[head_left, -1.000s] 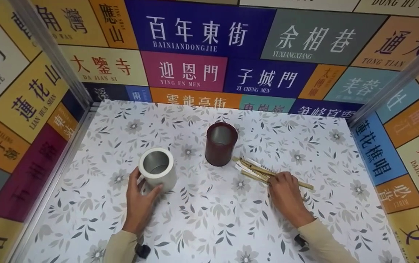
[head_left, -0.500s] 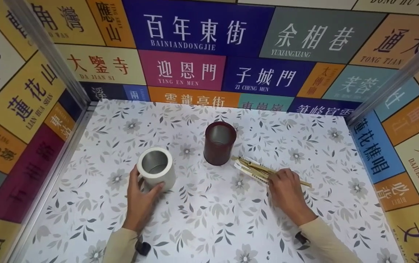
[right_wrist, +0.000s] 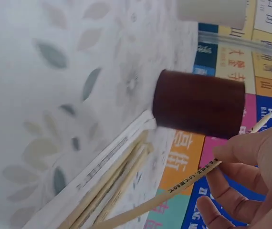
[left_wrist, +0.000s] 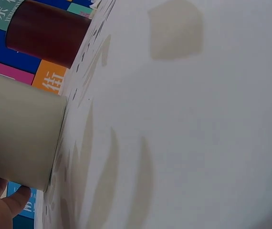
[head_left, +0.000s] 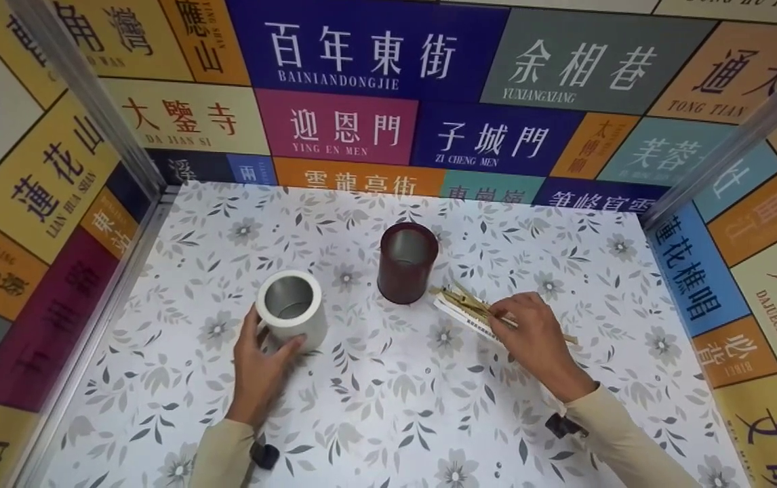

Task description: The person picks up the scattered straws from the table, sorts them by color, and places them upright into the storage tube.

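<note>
My left hand (head_left: 260, 376) grips an upright off-white cup (head_left: 307, 333) at the left, fingers behind it and thumb across its front. In the left wrist view, fingertips (left_wrist: 16, 198) press the cup's side. A dark red cup (head_left: 402, 281) with a grey inside stands farther back, untouched. To its right lies a small pile of thin straws in wrappers (head_left: 460, 305), some tan and some white. My right hand (head_left: 534, 332), over the pile's near end, pinches one tan wrapped straw (right_wrist: 150, 204) with dark printed lettering between thumb and fingers. That straw slants up from the others.
A white tablecloth (head_left: 375, 420) with grey leaves and flowers covers the table. Colourful lettered panels (head_left: 361, 47) rise behind it and on both sides. Metal corner posts (head_left: 83, 88) stand at the back corners. Each wrist carries a small black device (head_left: 265, 455).
My right hand has shifted slightly left and lifted, now holding one straw apart from the pile where it earlier fingered the bundle. My left hand and both cups stay in place.
</note>
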The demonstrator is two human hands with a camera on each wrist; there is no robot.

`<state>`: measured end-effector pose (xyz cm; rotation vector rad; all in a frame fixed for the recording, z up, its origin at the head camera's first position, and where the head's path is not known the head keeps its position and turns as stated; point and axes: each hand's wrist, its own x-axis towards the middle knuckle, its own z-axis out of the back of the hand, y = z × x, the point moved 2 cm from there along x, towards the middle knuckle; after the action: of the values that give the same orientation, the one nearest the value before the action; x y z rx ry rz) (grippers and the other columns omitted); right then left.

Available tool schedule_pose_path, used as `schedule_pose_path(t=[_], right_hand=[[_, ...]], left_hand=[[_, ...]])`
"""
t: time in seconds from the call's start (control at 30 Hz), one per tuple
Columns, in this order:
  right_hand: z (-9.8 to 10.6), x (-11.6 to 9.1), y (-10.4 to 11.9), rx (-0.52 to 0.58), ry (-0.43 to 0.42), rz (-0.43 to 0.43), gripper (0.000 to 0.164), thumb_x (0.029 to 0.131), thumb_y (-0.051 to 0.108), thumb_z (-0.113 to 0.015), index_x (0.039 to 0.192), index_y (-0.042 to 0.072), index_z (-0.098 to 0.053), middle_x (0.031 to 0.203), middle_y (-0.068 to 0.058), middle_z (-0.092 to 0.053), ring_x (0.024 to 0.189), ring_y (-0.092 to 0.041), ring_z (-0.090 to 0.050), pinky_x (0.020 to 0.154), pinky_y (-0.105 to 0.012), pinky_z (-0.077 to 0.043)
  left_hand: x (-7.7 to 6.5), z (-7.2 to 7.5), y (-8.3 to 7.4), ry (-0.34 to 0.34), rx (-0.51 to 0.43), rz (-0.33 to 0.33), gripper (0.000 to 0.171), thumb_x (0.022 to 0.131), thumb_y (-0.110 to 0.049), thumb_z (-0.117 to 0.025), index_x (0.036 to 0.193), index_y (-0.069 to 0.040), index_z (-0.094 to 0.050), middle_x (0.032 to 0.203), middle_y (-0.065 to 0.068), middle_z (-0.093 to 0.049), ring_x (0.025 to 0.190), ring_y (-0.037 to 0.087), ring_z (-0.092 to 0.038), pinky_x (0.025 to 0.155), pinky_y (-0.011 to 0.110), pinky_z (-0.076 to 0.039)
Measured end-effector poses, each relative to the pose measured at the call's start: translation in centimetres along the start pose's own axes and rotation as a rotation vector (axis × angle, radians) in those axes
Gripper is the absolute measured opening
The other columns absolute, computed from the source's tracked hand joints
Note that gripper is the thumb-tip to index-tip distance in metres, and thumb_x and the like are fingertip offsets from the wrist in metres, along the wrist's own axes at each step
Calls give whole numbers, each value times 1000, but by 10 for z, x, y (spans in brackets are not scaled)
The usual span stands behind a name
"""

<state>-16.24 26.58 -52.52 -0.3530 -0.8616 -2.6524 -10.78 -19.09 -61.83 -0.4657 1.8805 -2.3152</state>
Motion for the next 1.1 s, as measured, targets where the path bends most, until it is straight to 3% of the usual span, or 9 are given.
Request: schedule_pose_path(t=[0.23,0.43,0.67,0.83,1.1], right_hand=[[-1,12,27,225,61,-79,9,94,4,-86,98,11,-84,98,4,-76,104,-22,-65,95,-49,-54],[-6,23,51,358,77,-122,10,93,6,-87,100,14,-85,100,4,-78,104,-19,-69,98,-45,-59],[-16,40,78,437,41,-21,12,92,7,-90,100,16,-86,97,6,-79,97,-23,-72,90,-29,-57],[-24,51,95,475,30,65,15,93,8,-89,104,18,-86,98,9,-78,97,-20,-71,90,-29,-54],[-50,69,122,567,68,94,7,96,11,-87,103,14,-84,97,3,-77,88,-20,-68,79,-33,-55]], left_hand=[[1,-2,0,-4,6,-4,101,87,-24,-98,171,-27,-42,166,4,-50,157,27,-43,128,49,-40],[3,-5,-2,-3,5,17,103,85,-22,-99,171,-27,-43,165,7,-51,154,33,-47,127,52,-41],[5,-6,-2,2,-26,18,99,85,-22,-99,168,-30,-46,161,3,-53,152,30,-49,127,50,-42],[6,-7,-3,-2,-18,0,101,83,-22,-100,168,-26,-46,161,6,-54,152,30,-49,126,50,-43],[1,3,2,-29,12,-15,102,84,-21,-100,169,-23,-45,163,9,-53,152,35,-50,125,52,-44]])
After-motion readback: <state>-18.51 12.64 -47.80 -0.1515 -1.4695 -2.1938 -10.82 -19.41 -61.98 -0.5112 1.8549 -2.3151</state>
